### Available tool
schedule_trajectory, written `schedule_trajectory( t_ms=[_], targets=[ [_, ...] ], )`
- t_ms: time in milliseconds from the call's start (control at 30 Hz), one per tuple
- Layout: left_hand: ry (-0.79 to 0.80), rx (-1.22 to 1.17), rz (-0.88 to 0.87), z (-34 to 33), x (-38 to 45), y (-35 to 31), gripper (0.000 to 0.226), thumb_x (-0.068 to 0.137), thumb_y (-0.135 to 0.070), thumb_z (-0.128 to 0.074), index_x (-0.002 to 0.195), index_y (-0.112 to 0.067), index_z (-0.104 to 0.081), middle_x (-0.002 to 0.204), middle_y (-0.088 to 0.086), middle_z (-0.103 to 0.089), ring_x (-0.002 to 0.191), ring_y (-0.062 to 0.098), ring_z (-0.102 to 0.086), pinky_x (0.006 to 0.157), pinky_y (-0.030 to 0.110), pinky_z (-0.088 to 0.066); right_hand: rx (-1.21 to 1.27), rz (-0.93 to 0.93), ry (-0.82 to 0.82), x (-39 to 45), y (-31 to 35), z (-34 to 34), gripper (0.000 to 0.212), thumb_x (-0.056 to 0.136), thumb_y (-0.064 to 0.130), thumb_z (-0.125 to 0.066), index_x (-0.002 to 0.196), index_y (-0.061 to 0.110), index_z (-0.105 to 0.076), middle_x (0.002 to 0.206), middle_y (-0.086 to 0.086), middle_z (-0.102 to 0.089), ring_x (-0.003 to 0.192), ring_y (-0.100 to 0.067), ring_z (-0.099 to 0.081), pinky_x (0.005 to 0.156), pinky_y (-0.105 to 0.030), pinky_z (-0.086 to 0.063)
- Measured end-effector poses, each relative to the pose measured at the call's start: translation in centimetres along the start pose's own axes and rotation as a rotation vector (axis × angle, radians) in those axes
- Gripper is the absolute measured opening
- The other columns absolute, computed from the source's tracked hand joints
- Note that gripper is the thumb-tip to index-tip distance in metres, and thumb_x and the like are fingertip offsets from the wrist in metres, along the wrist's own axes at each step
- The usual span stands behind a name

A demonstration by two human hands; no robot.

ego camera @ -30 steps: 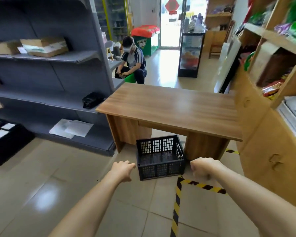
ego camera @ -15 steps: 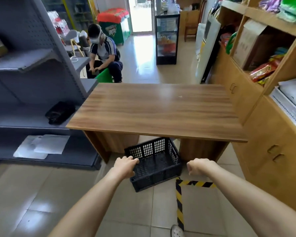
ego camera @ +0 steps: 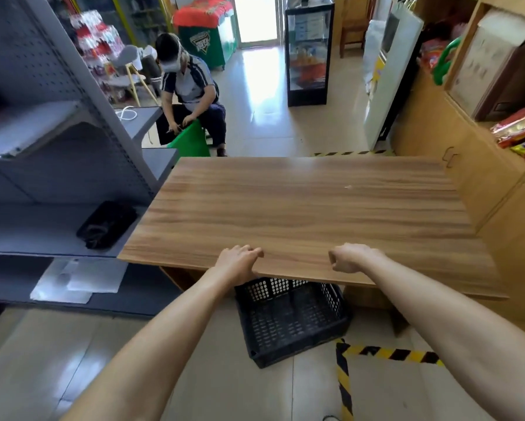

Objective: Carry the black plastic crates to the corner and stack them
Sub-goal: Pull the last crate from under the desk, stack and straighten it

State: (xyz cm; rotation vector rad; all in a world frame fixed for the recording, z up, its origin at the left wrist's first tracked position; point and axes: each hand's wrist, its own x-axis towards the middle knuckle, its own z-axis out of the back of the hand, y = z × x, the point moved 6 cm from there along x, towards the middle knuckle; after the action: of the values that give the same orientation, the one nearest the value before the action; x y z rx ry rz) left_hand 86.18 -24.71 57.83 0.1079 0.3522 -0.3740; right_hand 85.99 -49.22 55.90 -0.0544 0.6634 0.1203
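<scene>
Crate-fetching is the step we judge to be in hand; the black plastic crate sits on the floor, half tucked under the tabletop. We should crouch, take its 2 opposite rims and draw it clear of the overhang before lifting, or it may knock the edge. Our left hand hovers with loose fingers, holding nothing; our right hand is curled into an empty fist; the crate lies below both, well apart from either grip.

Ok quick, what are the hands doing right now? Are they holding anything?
Left hand: fingers loosely curled, holding nothing, above the wooden table's near edge.
Right hand: curled into a fist, holding nothing.
</scene>
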Motion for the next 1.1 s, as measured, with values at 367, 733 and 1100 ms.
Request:
schedule_trajectory(
  t_ms=[367, 733, 1100],
  targets=[
    [0.08, 0.164, -0.163, -1.3, 6.6, 13.3, 0.051, 0.096, -0.054, -0.044, 0.142, -0.031, -0.044, 0.143, 0.001, -0.049, 0.13, 0.026, -0.048, 0.098, 0.04, -0.042, 0.18, -0.194, 0.018, 4.5, 6.7, -0.7, 0.033, 0.099, 0.034, -0.044, 0.125, 0.019, -0.056, 0.128, -0.007, -0.059, 0.11, -0.027, -0.059, 0.086, -0.037, -0.047],
    [0.167, 0.214, -0.493, -5.9, 6.6, 11.3, 0.059, 0.095, -0.067, -0.029, 0.138, -0.031, -0.047, 0.141, -0.001, -0.052, 0.128, 0.026, -0.051, 0.094, 0.041, -0.044, 0.554, -0.321, 0.111, 3.5, 17.1, -7.4, 0.031, 0.098, 0.038, -0.044, 0.121, 0.021, -0.055, 0.123, -0.008, -0.057, 0.106, -0.03, -0.058, 0.087, -0.043, -0.05],
    [0.335, 0.36, -0.781, -12.6, 4.1, -3.0, 0.041, 0.101, -0.049, -0.028, 0.131, -0.03, -0.049, 0.129, 0.002, -0.057, 0.119, 0.029, -0.056, 0.092, 0.044, -0.048, 0.779, -0.698, 0.217, -9.8, 10.4, -25.8, 0.031, 0.095, 0.024, -0.044, 0.121, 0.013, -0.058, 0.117, -0.011, -0.063, 0.103, -0.029, -0.062, 0.085, -0.038, -0.051]
  ],
)
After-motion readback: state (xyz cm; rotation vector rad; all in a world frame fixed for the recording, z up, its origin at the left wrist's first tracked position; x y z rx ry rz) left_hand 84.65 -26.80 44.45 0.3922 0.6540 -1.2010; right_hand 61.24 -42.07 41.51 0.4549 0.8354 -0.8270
